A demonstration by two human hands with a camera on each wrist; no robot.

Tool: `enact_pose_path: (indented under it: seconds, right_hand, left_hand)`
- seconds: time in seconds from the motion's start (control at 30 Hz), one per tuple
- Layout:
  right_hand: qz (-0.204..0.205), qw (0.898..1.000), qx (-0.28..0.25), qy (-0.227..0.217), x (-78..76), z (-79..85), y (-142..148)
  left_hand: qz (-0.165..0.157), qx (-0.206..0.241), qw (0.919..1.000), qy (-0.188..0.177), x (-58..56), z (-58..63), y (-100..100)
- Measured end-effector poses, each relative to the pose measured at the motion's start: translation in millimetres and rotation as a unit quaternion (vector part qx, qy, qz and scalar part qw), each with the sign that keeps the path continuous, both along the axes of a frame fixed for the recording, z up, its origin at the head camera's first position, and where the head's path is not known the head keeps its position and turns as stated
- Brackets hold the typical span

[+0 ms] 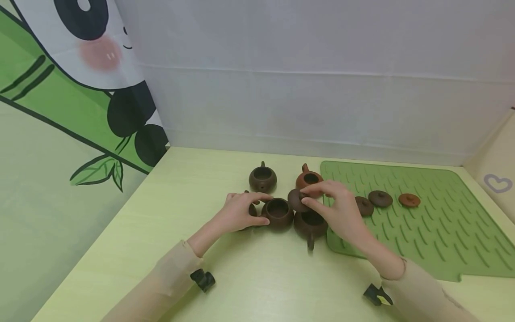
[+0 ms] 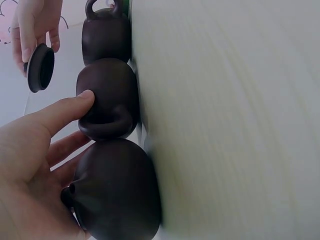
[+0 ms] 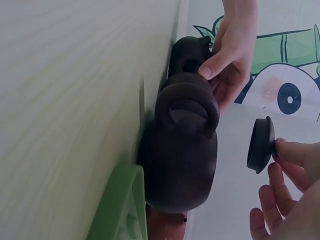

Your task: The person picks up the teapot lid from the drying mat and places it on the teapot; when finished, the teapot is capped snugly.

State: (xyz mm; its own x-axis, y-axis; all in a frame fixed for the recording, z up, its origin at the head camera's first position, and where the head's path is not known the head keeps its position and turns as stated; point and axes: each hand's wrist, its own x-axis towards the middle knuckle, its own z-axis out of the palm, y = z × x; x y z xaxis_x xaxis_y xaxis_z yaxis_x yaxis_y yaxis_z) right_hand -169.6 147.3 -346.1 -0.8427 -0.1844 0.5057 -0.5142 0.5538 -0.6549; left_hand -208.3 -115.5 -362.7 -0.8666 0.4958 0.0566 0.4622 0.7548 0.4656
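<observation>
My left hand (image 1: 240, 211) grips a dark brown lidless teapot (image 1: 278, 220), thumb on its near side and fingers round the far side. The right hand (image 1: 339, 209) pinches a dark round lid (image 1: 295, 201) by its knob. In the right wrist view that lid (image 3: 261, 145) is tilted and held in the air above the pots. Below it stands another dark teapot (image 1: 311, 227), open-topped, its handle toward me. A further dark teapot (image 2: 117, 192) sits beneath my left palm, largely hidden in the head view.
A dark open teapot (image 1: 263, 180) and a reddish-brown one (image 1: 309, 179) stand farther back. On the green ridged mat (image 1: 422, 241) at right lie two dark lids, one nearer (image 1: 364, 206), and a reddish lid (image 1: 409, 200). A pale curtain (image 1: 306, 112) hangs behind the table.
</observation>
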Motion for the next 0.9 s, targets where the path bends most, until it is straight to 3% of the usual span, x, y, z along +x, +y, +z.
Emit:
enact_pose_path:
  seconds: [0.63,0.9]
  right_hand:
    - [0.019,0.997,0.02,-0.073,-11.5,-9.0,-29.3]
    - [0.021,0.996,0.019,-0.084,-14.1,-13.4,-32.7]
  left_hand:
    - [-0.003,-0.001,1.0,0.004,-1.9,-2.6,0.4]
    - [0.006,-0.01,0.9999,0.002,-3.5,-2.8,0.3]
